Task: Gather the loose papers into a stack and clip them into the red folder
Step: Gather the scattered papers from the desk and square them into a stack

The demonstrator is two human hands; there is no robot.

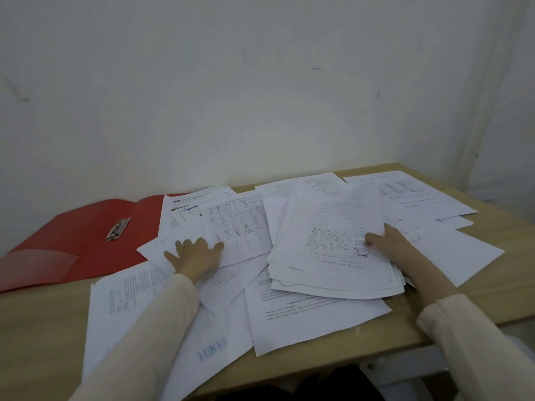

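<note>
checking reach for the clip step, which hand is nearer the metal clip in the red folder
Left. The left hand lies flat on the papers just right of the metal clip in the red folder. The right hand is far across, at the partial stack.

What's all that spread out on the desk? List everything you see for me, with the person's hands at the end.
Red folder: one, red, lying open at the far left of the table.
Metal clip: one, silver, fixed on the folder's inner face.
Loose papers: many, too overlapped to count, white with print, scattered over the middle and right of the table.
Gathered stack: one pile, white, right of centre on top of other sheets.
Table: one, light wood, against the wall.
Wall: white, scuffed, behind the table.
Left hand: cream sleeve, lying flat with fingers spread on sheets near the folder.
Right hand: cream sleeve, holding the stack's right edge, thumb on top.
</note>
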